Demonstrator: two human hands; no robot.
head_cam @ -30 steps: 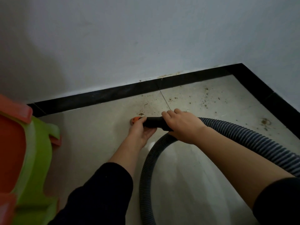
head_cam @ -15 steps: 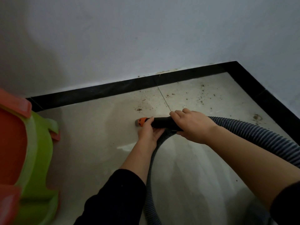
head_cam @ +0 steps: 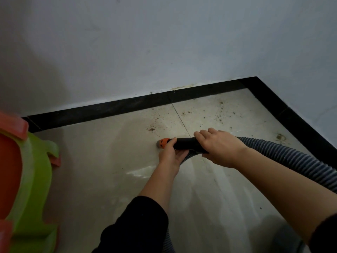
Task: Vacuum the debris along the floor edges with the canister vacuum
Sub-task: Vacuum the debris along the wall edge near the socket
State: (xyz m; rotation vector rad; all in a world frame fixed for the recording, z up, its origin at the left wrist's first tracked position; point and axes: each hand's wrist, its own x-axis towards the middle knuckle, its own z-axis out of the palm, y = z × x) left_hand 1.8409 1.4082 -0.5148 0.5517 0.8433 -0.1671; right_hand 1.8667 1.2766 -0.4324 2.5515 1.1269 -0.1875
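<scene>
Currently nozzle [head_cam: 183, 143] sits low at floor [head_cam: 102, 161], long axis left–right, approx. parallel to far baseboard [head_cam: 109, 110]; orange tip [head_cam: 164, 142] points left. Left hand [head_cam: 171, 156] grasps it just behind tip; right hand [head_cam: 220, 147], fingers clenched, holds it further right, hose [head_cam: 291, 156] trailing right. Nearest debris clump [head_cam: 151, 129] lies just far of tip; bulk far-right, twd corner. Left hand nearer, so it likely steers.

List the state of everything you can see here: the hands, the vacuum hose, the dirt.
left hand, grips the black wand just behind its tip
right hand, grips the wand from above
orange nozzle tip, low at the floor, pointing left
corrugated hose, curves away to the right
debris, scattered near the black baseboard, not picked up
green and orange plastic item, on the floor at left, partly cut off
</scene>
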